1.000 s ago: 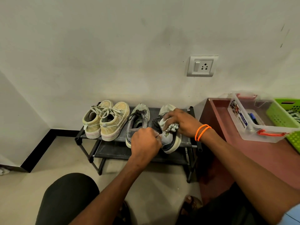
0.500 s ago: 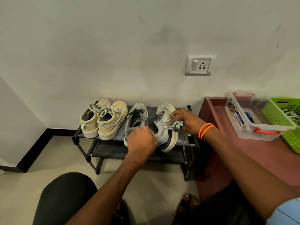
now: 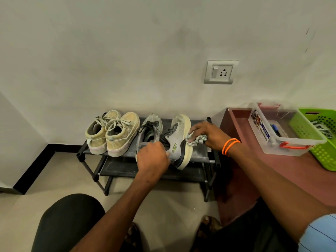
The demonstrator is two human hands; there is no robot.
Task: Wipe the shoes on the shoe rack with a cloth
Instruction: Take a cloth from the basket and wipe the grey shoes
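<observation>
A low black shoe rack [image 3: 200, 155] stands against the wall with two pairs on its top shelf. The yellow-beige pair [image 3: 113, 132] sits at the left. Of the grey pair, one shoe [image 3: 152, 124] lies flat and the other grey shoe [image 3: 179, 140] is tipped onto its side, sole facing right. My left hand [image 3: 152, 159] grips that tipped shoe at its heel. My right hand [image 3: 207, 134] holds a crumpled patterned cloth [image 3: 196, 140] against the shoe's sole edge. Orange bands circle my right wrist.
A reddish-brown table [image 3: 283, 168] at the right carries a clear plastic box [image 3: 283, 150] with red handles and a green basket [image 3: 321, 155]. A wall socket [image 3: 221, 72] is above the rack. My knee [image 3: 67, 220] and sandalled feet are on the beige floor below.
My right hand with the cloth has slid from the shoe's upper to its right side, by the sole. The grey shoe has tipped further onto its side. The left hand keeps its grip.
</observation>
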